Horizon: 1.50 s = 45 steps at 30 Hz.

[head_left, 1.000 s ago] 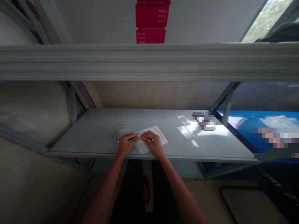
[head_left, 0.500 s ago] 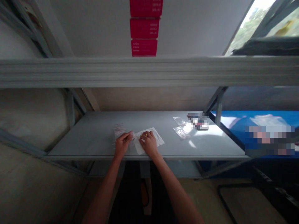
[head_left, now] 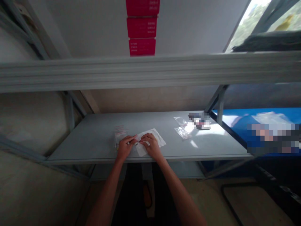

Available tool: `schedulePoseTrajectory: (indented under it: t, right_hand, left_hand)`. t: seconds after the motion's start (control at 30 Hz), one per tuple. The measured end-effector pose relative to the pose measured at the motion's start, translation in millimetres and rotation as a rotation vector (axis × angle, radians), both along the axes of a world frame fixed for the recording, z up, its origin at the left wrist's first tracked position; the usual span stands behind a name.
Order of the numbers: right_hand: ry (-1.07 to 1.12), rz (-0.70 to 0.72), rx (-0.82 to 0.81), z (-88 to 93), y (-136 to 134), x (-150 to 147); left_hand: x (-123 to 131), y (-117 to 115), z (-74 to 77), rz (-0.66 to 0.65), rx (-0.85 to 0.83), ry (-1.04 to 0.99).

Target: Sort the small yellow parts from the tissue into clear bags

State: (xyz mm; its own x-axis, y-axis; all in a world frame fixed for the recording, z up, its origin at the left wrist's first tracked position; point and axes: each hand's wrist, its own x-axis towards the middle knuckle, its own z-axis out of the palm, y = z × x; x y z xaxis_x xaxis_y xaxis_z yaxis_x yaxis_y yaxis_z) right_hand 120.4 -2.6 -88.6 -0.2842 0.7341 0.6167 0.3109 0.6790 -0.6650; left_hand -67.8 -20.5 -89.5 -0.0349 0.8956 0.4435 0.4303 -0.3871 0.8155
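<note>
Our right hand (head_left: 151,145) pinches the white sheet (head_left: 157,140) against the shelf while our left hand (head_left: 125,148) closes at its edge on something too small to tell, a red-printed clear bag (head_left: 119,133) just beyond the left grip

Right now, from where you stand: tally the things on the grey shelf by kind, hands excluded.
Red-printed clear bag: 1
Plain clear bags: 2
White sheet: 1
Total: 4
Pixelated pile not counted: too blurred to tell.
</note>
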Motion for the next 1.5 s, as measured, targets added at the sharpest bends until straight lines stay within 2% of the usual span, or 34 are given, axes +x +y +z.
schedulePoseTrajectory:
  t: [0.1, 0.2, 0.4, 0.47, 0.57, 0.6, 0.67, 0.77, 0.9, 1.07, 1.27, 1.4, 1.5]
  right_hand:
    - [-0.027, 0.105, -0.002, 3.5, -1.3, 0.0]
    - [-0.028, 0.183, -0.058, 9.1, -3.4, 1.0]
    - [0.023, 0.126, -0.134, 9.0, -6.6, -1.4]
    - [0.098, 0.017, -0.146, 7.1, -6.1, 0.6]
    - [0.18, -0.285, -0.102, 6.1, -1.3, 18.4]
    - [0.16, -0.36, -0.088, 6.4, 1.5, 28.5]
    - [0.016, -0.4, -0.072, 7.0, 8.0, 51.5]
    - [-0.246, -0.314, -0.077, 5.9, 15.8, 78.0]
    - [-0.403, -0.211, -0.077, 0.2, 15.9, 82.8]
    - [-0.283, -0.202, -0.054, 5.4, 11.8, 71.8]
    - [-0.023, -0.054, -0.142, 25.0, 4.2, 36.8]
    - [-0.032, 0.029, -0.196, 24.9, -0.1, 12.4]
    - [-0.102, 0.097, -0.213, 23.4, -2.2, 11.1]
  left_hand:
    - [-0.6, 0.1, 1.3, -0.013, -0.017, -0.01]
    - [-1.0, 0.0, 1.2, 0.034, -0.051, -0.071]
    - [-1.0, -0.1, -0.1, 0.056, -0.112, -0.15]
    - [-1.3, -1.0, 1.1, 0.061, -0.124, -0.153]
    - [-0.7, -3.4, 4.7, 0.122, -0.13, -0.175]
    - [-0.1, -4.1, 6.1, 0.128, -0.126, -0.183]
    - [1.4, -4.9, 8.6, 0.103, -0.105, -0.176]
    - [3.2, -4.2, 10.0, 0.078, -0.082, -0.143]
    - [3.6, -3.8, 6.4, 0.119, -0.151, -0.162]
    - [4.9, -5.2, 3.4, 0.096, -0.178, -0.148]
    - [5.5, -4.6, 4.5, 0.012, -0.165, -0.084]
    - [4.8, -4.5, 4.5, -0.036, -0.133, -0.079]
    - [5.8, -4.3, 4.7, -0.044, -0.133, -0.106]
